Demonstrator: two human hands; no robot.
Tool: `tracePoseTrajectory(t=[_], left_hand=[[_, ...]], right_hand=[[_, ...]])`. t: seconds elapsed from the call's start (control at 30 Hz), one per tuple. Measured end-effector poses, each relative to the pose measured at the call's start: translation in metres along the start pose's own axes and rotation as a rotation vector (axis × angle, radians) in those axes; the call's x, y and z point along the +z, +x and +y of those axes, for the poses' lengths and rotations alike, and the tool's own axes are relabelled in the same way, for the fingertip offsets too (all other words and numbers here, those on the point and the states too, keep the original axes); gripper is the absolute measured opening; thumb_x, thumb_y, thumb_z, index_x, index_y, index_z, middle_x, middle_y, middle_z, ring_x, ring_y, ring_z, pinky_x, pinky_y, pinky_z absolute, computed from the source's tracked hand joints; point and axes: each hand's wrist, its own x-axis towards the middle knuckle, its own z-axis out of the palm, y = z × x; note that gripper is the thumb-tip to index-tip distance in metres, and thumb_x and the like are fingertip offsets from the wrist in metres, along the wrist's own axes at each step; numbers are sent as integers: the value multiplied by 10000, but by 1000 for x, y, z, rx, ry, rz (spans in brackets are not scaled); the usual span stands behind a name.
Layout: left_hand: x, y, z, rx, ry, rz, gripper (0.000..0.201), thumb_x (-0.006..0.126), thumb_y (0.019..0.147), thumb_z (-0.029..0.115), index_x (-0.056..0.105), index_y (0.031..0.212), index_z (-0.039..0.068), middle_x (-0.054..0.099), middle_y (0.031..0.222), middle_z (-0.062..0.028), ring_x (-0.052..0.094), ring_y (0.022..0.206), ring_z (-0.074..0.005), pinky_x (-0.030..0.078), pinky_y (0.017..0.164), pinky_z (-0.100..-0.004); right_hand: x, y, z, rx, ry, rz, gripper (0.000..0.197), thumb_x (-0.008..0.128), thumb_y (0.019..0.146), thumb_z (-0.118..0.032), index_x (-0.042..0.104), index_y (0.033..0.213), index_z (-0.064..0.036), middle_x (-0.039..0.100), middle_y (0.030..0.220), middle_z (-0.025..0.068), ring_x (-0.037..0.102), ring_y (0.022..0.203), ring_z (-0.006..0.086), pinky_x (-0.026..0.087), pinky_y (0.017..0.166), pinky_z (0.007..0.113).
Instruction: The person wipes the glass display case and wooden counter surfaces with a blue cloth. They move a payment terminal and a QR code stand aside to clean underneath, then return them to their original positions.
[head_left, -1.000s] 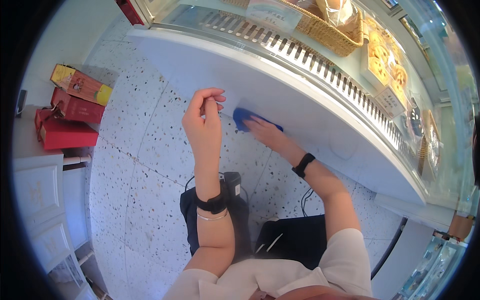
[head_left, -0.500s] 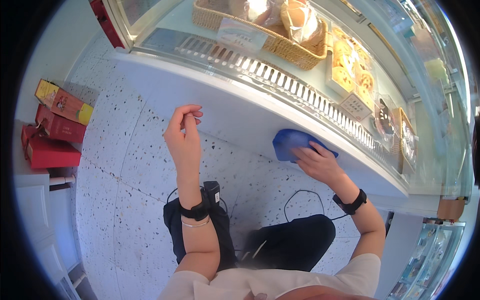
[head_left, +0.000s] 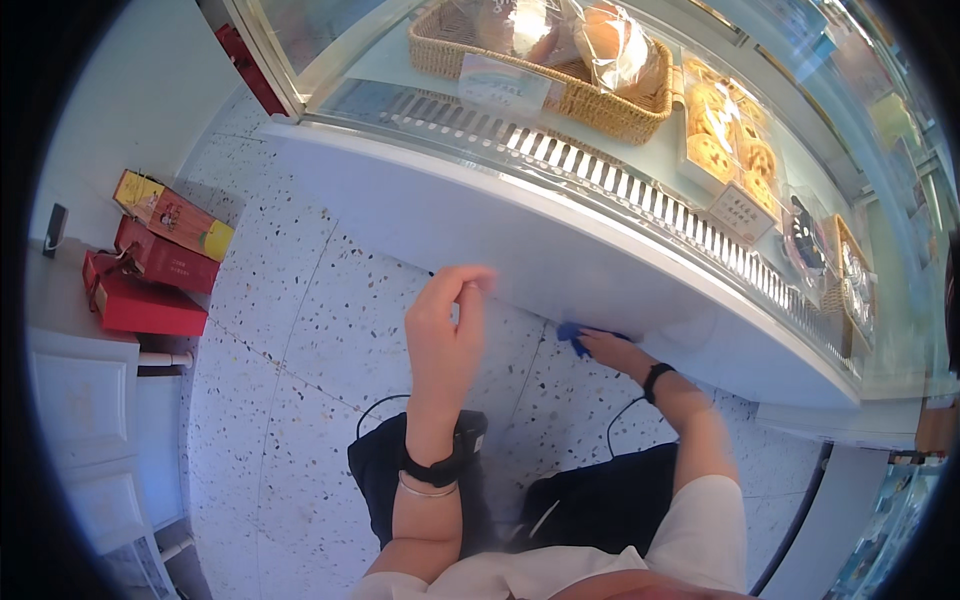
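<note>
A blue cloth (head_left: 572, 333) is crumpled under the fingers of my right hand (head_left: 617, 353), low down where the white base panel (head_left: 450, 225) of the display case meets the speckled floor. My left hand (head_left: 447, 318) hangs in the air in front of that panel, its fingers curled in and holding nothing visible. The left fingertips are a little blurred. Both wrists carry black bands, with a thin bangle next to the left one.
Glass-fronted display case (head_left: 560, 190) holds a wicker basket (head_left: 620, 115) of wrapped bread and packed cookies (head_left: 722, 135). Red boxes (head_left: 150, 300) are stacked by the left wall, above white cabinets (head_left: 85, 400). A black cable (head_left: 612, 425) lies near my knees.
My right hand has taken the blue cloth down from the upper panel to its foot, bunching it smaller. My left hand sits lower and further right in view; the whole view has shifted.
</note>
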Motion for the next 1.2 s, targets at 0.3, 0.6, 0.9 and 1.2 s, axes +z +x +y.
tracePoseTrajectory(t=[0.3, 0.6, 0.9, 1.2], left_hand=[[35, 14, 6, -50, -187, -4, 178, 479, 907, -10, 655, 930, 0, 658, 798, -64, 608, 735, -127, 473, 685, -253], [104, 0, 47, 845, -40, -73, 147, 587, 766, -13, 630, 854, 97, 643, 861, -40, 632, 843, -239, 475, 768, -350], [163, 29, 54, 1438, 399, -352, 245, 634, 833, 156, 664, 1070, 210, 606, 1269, 31, 542, 1193, -145, 385, 1087, -347], [168, 32, 26, 1668, 625, -338, 187, 588, 867, 228, 672, 1034, 219, 637, 1148, 45, 599, 1064, -168, 453, 933, -340]], right_hand=[[-188, -211, 71, 424, 139, 246, 143, 603, 814, -160, 718, 898, -146, 586, 1313, -11, 481, 1236, 125, 307, 1133, 331], [-193, -134, 80, 582, 233, 575, 163, 611, 811, -160, 697, 944, -198, 557, 1350, -39, 487, 1222, 126, 337, 1117, 355], [40, -97, -54, 414, 465, 311, 278, 565, 820, -144, 686, 1063, -86, 577, 1277, 28, 439, 1305, 187, 330, 1128, 305], [-82, -254, -25, 783, 232, 456, 128, 627, 794, -192, 714, 888, -186, 614, 1228, -85, 503, 1151, 103, 328, 1123, 346]])
